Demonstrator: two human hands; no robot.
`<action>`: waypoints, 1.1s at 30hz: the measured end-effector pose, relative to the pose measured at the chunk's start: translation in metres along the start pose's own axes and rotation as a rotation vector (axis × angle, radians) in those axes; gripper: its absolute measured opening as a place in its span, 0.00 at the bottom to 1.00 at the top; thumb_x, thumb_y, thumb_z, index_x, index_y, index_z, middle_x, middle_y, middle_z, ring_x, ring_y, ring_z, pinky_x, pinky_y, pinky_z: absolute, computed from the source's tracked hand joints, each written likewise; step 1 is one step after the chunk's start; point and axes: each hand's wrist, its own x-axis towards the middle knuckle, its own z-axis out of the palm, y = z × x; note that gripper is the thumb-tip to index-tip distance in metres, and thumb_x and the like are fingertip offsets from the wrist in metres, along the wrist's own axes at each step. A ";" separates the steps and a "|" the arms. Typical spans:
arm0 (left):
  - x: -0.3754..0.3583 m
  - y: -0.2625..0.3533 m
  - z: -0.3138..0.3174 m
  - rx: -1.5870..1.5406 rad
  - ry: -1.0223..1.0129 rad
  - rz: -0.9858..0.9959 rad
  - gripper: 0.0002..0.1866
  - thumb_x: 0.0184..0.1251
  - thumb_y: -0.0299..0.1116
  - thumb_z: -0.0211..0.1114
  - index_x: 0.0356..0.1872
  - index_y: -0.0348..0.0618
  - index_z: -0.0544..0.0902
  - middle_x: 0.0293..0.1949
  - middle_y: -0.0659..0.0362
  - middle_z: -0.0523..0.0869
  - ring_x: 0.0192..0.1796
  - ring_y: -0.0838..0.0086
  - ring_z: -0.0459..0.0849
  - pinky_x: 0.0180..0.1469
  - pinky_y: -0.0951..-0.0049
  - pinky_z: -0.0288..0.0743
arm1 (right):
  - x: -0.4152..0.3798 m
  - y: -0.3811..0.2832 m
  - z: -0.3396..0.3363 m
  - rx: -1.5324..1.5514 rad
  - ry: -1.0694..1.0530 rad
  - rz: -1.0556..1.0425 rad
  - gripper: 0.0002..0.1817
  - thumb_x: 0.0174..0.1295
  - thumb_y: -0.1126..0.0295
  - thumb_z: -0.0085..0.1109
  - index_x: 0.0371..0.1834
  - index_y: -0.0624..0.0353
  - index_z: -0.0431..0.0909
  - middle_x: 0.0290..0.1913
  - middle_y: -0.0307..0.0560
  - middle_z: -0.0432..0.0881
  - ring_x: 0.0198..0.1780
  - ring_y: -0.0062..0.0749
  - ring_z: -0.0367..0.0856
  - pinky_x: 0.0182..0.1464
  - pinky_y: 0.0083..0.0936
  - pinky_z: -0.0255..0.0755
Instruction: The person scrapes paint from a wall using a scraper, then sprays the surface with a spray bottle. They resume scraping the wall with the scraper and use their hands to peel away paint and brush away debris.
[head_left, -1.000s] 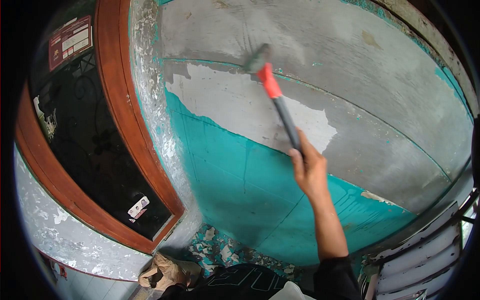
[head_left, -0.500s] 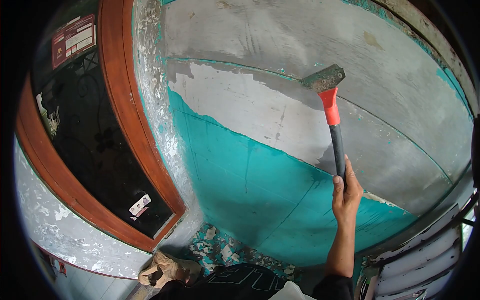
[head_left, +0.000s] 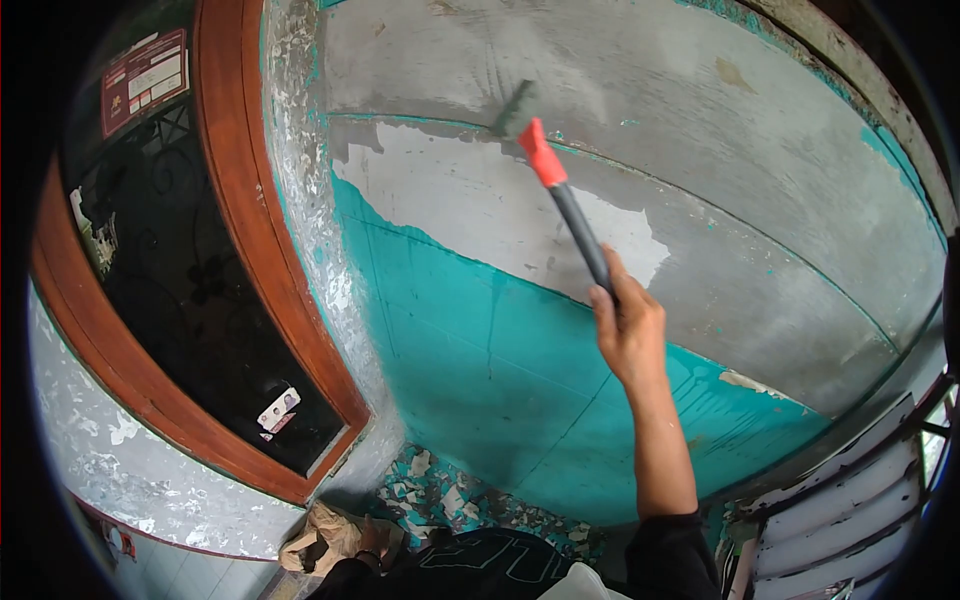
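Observation:
My right hand (head_left: 635, 320) is closed around the black handle of a paint scraper (head_left: 575, 220) with a red neck. The scraper's dark, flat blade lies at the horizontal groove in the wall (head_left: 480, 340), and motion blurs it a little. Below the groove is a pale patch with a ragged edge, and under that the wall is still coated in turquoise paint. Low in the view, my left hand (head_left: 374, 540) shows in part beside a crumpled brown paper bag (head_left: 325, 540); its fingers are too small and dark to make out.
Peeled paint flakes (head_left: 460, 495) lie in a heap at the wall's foot. To the left stands a wooden frame (head_left: 285, 250) around dark glass with stickers. A white slatted piece (head_left: 840, 510) with dark streaks is at the lower right.
My right hand has moved left along the wall with the scraper, which now leans to the left. The blade has shifted left and up along the groove.

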 end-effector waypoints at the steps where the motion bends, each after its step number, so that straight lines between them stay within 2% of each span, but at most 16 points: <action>1: 0.000 0.000 0.001 -0.005 -0.010 -0.018 0.47 0.67 0.48 0.61 0.76 0.37 0.44 0.61 0.35 0.76 0.62 0.45 0.76 0.63 0.54 0.70 | 0.006 -0.003 0.013 -0.001 -0.003 0.001 0.25 0.65 0.72 0.60 0.66 0.56 0.73 0.33 0.58 0.81 0.29 0.49 0.81 0.35 0.35 0.75; 3: -0.005 -0.005 0.002 -0.009 -0.020 -0.040 0.47 0.67 0.48 0.61 0.76 0.38 0.44 0.62 0.35 0.74 0.64 0.45 0.75 0.64 0.54 0.70 | 0.016 -0.010 0.037 0.122 -0.066 -0.009 0.24 0.66 0.70 0.59 0.66 0.54 0.73 0.36 0.59 0.83 0.31 0.53 0.81 0.36 0.40 0.74; 6: -0.012 -0.023 0.007 0.014 -0.016 -0.075 0.47 0.67 0.48 0.61 0.76 0.38 0.44 0.62 0.35 0.74 0.64 0.45 0.75 0.64 0.54 0.70 | 0.017 -0.016 0.049 0.148 -0.148 -0.103 0.23 0.65 0.70 0.60 0.64 0.54 0.74 0.35 0.58 0.82 0.31 0.54 0.80 0.36 0.42 0.74; 9: -0.014 -0.039 0.024 0.015 -0.007 -0.108 0.46 0.67 0.48 0.61 0.76 0.38 0.45 0.63 0.35 0.74 0.64 0.45 0.75 0.64 0.54 0.70 | 0.000 -0.022 -0.002 -0.147 -0.111 -0.193 0.23 0.59 0.69 0.65 0.60 0.52 0.78 0.30 0.49 0.79 0.29 0.46 0.79 0.33 0.39 0.72; 12: -0.015 -0.064 0.030 0.014 -0.007 -0.152 0.46 0.67 0.47 0.61 0.76 0.38 0.45 0.63 0.35 0.73 0.64 0.45 0.75 0.64 0.54 0.70 | 0.006 -0.018 -0.078 -0.562 0.031 -0.431 0.22 0.50 0.74 0.65 0.51 0.48 0.85 0.31 0.38 0.80 0.29 0.32 0.76 0.33 0.32 0.66; 13: -0.014 -0.074 0.029 0.020 -0.007 -0.164 0.46 0.67 0.47 0.61 0.76 0.38 0.45 0.63 0.35 0.73 0.64 0.45 0.75 0.64 0.54 0.70 | 0.008 -0.019 -0.101 -0.665 0.036 -0.454 0.23 0.49 0.75 0.65 0.52 0.47 0.85 0.32 0.37 0.80 0.32 0.30 0.77 0.36 0.32 0.66; 16: -0.004 -0.077 0.028 0.038 -0.009 -0.195 0.46 0.67 0.47 0.61 0.76 0.39 0.45 0.63 0.35 0.73 0.64 0.45 0.75 0.64 0.54 0.70 | 0.017 -0.033 -0.148 -0.916 0.048 -0.468 0.24 0.48 0.76 0.65 0.52 0.45 0.85 0.33 0.38 0.79 0.33 0.31 0.77 0.38 0.30 0.67; 21: -0.002 -0.037 0.002 -0.032 -0.057 -0.177 0.45 0.67 0.47 0.60 0.76 0.37 0.46 0.64 0.33 0.72 0.63 0.44 0.76 0.63 0.54 0.70 | 0.039 -0.038 -0.173 -1.012 0.026 -0.513 0.23 0.51 0.75 0.65 0.53 0.45 0.85 0.32 0.38 0.78 0.34 0.30 0.77 0.40 0.29 0.69; 23: 0.007 -0.023 0.001 -0.071 0.029 -0.043 0.45 0.66 0.45 0.60 0.75 0.36 0.47 0.60 0.32 0.75 0.60 0.44 0.78 0.61 0.54 0.72 | 0.048 -0.042 -0.175 -1.032 -0.005 -0.541 0.22 0.52 0.75 0.65 0.53 0.45 0.84 0.32 0.37 0.77 0.34 0.30 0.77 0.41 0.29 0.69; 26: 0.013 0.009 -0.008 -0.133 0.024 -0.008 0.45 0.65 0.44 0.61 0.75 0.34 0.46 0.55 0.33 0.79 0.58 0.43 0.79 0.58 0.54 0.73 | 0.065 -0.054 -0.177 -1.022 -0.068 -0.607 0.22 0.52 0.75 0.65 0.53 0.46 0.84 0.31 0.37 0.77 0.34 0.31 0.77 0.41 0.30 0.69; 28: 0.012 0.027 -0.018 -0.137 -0.036 -0.054 0.45 0.67 0.45 0.61 0.75 0.33 0.45 0.57 0.33 0.78 0.60 0.45 0.78 0.59 0.56 0.72 | 0.078 -0.061 -0.177 -1.007 -0.087 -0.609 0.22 0.52 0.74 0.65 0.52 0.47 0.84 0.30 0.38 0.77 0.33 0.32 0.77 0.40 0.30 0.69; 30: 0.014 0.024 -0.014 -0.139 -0.102 -0.099 0.45 0.69 0.45 0.60 0.75 0.33 0.45 0.59 0.32 0.76 0.62 0.48 0.77 0.60 0.58 0.72 | 0.089 -0.069 -0.182 -1.011 -0.185 -0.579 0.20 0.51 0.73 0.65 0.50 0.49 0.84 0.30 0.38 0.77 0.33 0.33 0.77 0.40 0.30 0.69; 33: 0.025 0.002 0.003 -0.227 -0.052 -0.052 0.47 0.65 0.43 0.62 0.75 0.31 0.44 0.56 0.33 0.79 0.58 0.44 0.79 0.58 0.54 0.73 | 0.092 -0.077 -0.195 -1.033 -0.188 -0.584 0.18 0.52 0.72 0.65 0.49 0.50 0.84 0.29 0.39 0.77 0.32 0.33 0.76 0.40 0.30 0.69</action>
